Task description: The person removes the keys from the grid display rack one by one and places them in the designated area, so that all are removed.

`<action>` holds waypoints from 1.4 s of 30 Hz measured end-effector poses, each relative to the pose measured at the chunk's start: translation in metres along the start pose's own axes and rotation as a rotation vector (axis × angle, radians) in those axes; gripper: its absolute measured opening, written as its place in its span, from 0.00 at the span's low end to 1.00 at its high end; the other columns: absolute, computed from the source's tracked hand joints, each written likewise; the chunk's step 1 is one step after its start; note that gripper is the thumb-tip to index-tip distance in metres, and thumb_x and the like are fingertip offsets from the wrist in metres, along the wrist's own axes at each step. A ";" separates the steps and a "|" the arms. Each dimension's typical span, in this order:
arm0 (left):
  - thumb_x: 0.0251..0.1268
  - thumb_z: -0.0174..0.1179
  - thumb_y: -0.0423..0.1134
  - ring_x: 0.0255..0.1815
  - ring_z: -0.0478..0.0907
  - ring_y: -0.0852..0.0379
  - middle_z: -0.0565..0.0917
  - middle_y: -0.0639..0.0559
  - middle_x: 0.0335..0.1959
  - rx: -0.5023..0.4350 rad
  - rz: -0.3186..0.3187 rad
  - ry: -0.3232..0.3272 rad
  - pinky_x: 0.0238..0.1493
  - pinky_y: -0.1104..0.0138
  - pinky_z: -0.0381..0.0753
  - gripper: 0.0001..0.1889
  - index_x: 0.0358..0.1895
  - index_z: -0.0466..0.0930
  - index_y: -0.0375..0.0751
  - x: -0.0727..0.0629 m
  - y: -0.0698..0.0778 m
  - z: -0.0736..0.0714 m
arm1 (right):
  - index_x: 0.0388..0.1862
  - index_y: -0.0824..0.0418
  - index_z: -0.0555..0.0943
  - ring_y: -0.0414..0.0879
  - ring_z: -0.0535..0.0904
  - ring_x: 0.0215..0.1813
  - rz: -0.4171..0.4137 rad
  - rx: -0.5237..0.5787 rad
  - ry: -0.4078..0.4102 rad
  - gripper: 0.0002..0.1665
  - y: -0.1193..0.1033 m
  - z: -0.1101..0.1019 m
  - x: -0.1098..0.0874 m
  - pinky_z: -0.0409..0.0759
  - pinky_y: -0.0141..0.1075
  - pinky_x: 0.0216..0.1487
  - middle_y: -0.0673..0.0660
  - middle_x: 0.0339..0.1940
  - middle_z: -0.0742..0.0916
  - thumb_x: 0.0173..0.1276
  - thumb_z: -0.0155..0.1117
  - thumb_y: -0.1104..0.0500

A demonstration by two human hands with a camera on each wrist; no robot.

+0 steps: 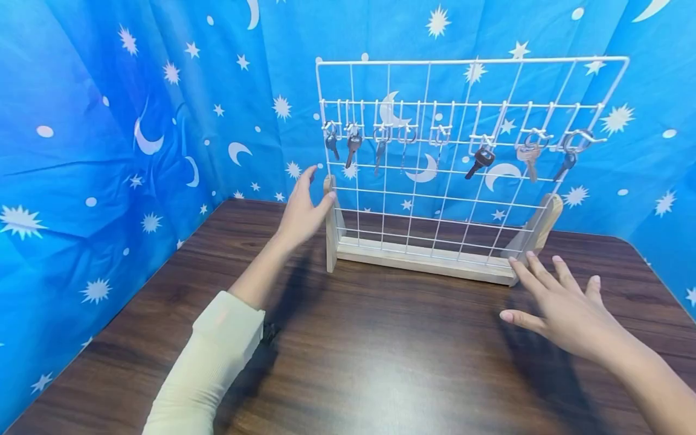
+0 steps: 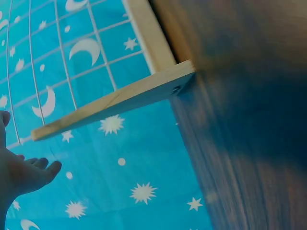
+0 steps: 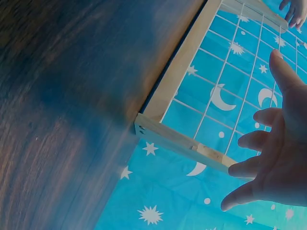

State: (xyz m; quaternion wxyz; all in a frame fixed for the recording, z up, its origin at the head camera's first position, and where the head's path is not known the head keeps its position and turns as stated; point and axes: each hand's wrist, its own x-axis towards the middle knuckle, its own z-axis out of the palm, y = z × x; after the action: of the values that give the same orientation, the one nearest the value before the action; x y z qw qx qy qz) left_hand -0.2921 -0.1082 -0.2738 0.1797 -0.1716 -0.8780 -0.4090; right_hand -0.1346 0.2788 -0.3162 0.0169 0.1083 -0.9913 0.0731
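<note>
A white wire grid rack (image 1: 473,61) stands upright on a pale wooden base (image 1: 424,260). Several keys, such as a dark key (image 1: 481,161) and a paler key (image 1: 528,154), hang by rings from white hooks across its upper part. Beside the left wooden upright (image 1: 330,241) is my left hand (image 1: 303,214), thumb and fingers apart; whether the thumb touches the wood I cannot tell. My right hand (image 1: 565,311) spreads its fingers in front of the right wooden upright (image 1: 538,229), holding nothing. In the right wrist view that palm (image 3: 283,143) faces the grid.
Dark brown wood-grain table (image 1: 370,362) lies under the rack. Blue cloth (image 1: 179,121) with white stars and moons hangs behind and to the left. A small dark thing (image 1: 270,332), too unclear to name, shows beside the left sleeve (image 1: 217,344).
</note>
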 end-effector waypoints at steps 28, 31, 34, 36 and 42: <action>0.71 0.41 0.38 0.54 0.72 0.53 0.79 0.44 0.51 -0.554 -0.207 0.019 0.52 0.57 0.71 0.17 0.55 0.75 0.42 0.034 -0.019 0.026 | 0.75 0.51 0.39 0.72 0.37 0.69 -0.039 0.037 -0.012 0.56 -0.019 0.010 -0.001 0.25 0.74 0.49 0.69 0.73 0.49 0.59 0.54 0.31; 0.71 0.41 0.37 0.53 0.72 0.52 0.79 0.43 0.50 -0.562 -0.199 0.027 0.51 0.57 0.71 0.16 0.54 0.76 0.42 0.034 -0.019 0.027 | 0.75 0.53 0.42 0.73 0.42 0.68 -0.046 0.021 0.003 0.55 -0.021 0.008 0.000 0.32 0.74 0.51 0.69 0.72 0.52 0.60 0.54 0.31; 0.71 0.41 0.37 0.53 0.72 0.51 0.78 0.40 0.50 -0.572 -0.182 0.040 0.51 0.57 0.71 0.16 0.53 0.75 0.39 0.035 -0.020 0.029 | 0.73 0.58 0.54 0.72 0.59 0.63 -0.057 0.024 0.085 0.49 -0.026 0.005 0.004 0.54 0.72 0.52 0.71 0.66 0.66 0.61 0.56 0.35; 0.71 0.40 0.36 0.53 0.72 0.51 0.77 0.39 0.50 -0.578 -0.160 0.048 0.53 0.57 0.70 0.16 0.53 0.74 0.36 0.036 -0.021 0.031 | 0.67 0.61 0.65 0.70 0.70 0.54 -0.060 0.036 0.164 0.41 -0.030 0.003 0.007 0.67 0.66 0.44 0.71 0.57 0.75 0.62 0.59 0.40; 0.72 0.40 0.34 0.53 0.73 0.50 0.78 0.40 0.49 -0.582 -0.127 0.066 0.56 0.60 0.69 0.16 0.55 0.73 0.32 0.037 -0.021 0.034 | 0.48 0.64 0.80 0.53 0.81 0.29 -0.073 0.137 0.363 0.18 -0.042 -0.002 0.018 0.76 0.50 0.25 0.59 0.28 0.86 0.60 0.65 0.57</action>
State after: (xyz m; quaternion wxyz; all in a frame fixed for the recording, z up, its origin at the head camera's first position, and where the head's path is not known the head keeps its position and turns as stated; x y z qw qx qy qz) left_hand -0.3396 -0.0891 -0.2910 0.1255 -0.1474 -0.7266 -0.6593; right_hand -0.1427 0.2343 -0.3071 0.1907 0.1300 -0.9601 0.1583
